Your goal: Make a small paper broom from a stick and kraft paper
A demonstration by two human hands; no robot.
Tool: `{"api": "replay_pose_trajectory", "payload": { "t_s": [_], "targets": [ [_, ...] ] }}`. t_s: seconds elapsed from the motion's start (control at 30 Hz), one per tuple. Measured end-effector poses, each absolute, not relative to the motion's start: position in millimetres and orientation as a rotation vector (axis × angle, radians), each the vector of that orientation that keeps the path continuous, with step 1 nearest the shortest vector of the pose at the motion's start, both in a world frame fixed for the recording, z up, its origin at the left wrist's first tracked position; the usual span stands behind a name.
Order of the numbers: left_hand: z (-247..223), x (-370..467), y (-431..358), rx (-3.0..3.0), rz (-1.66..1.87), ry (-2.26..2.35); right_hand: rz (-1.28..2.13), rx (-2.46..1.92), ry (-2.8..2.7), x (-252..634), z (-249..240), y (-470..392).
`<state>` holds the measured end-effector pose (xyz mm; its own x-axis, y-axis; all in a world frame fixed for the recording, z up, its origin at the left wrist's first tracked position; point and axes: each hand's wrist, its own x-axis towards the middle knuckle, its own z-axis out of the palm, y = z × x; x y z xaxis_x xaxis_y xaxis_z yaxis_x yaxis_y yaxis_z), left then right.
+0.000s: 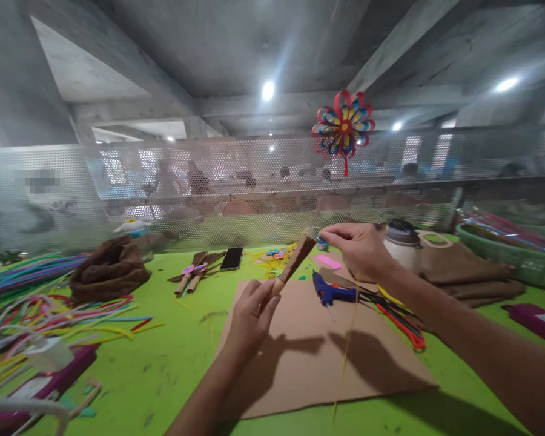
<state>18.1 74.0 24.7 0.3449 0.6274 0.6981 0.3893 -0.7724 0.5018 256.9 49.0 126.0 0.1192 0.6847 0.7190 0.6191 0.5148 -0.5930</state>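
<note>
My left hand (pixel 253 318) is closed around the lower end of a narrow brown wrapped piece (pixel 298 259), which tilts up to the right and flares at its top. Thumb and fingertips of my right hand (pixel 361 247) pinch a thin yellow strand (pixel 354 330) beside that flared top. From the right hand the strand hangs down past the cardboard sheet (pixel 295 363). Both hands are raised above the sheet. On its right part lie a blue glue gun (pixel 333 292) and scissors with orange-red handles (pixel 402 327).
Two finished-looking brown pieces (pixel 193 281) and a phone (pixel 231 258) lie further back. Colourful strips (pixel 40 327) and a brown cloth bundle (pixel 109 269) occupy the left. A lidded cup (pixel 402 245), folded brown cloth (pixel 467 275) and green basket (pixel 504 257) stand right. A perforated panel (pixel 263 175) runs behind.
</note>
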Motion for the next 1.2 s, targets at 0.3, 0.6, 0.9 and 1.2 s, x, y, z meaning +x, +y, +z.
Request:
{"api": "replay_pose_trajectory", "payload": {
  "t_s": [0.3,0.6,0.9,1.2],
  "targets": [
    [21.4,19.4,72.8,2.469,1.412,0.958,0.214,-1.051,-1.353,253.3,125.4,51.3],
    [23.3,20.6,71.3,2.236,1.540,1.021,0.338,-1.080,-1.864,205.8,114.1,0.0],
    [26.0,23.6,76.3,1.489,1.514,0.783,0.143,-1.168,-2.306,168.2,42.4,-9.0],
    [48.5,25.7,57.1,0.895,1.288,0.543,0.037,-1.377,-2.436,144.1,9.8,-9.0]
  ]
}}
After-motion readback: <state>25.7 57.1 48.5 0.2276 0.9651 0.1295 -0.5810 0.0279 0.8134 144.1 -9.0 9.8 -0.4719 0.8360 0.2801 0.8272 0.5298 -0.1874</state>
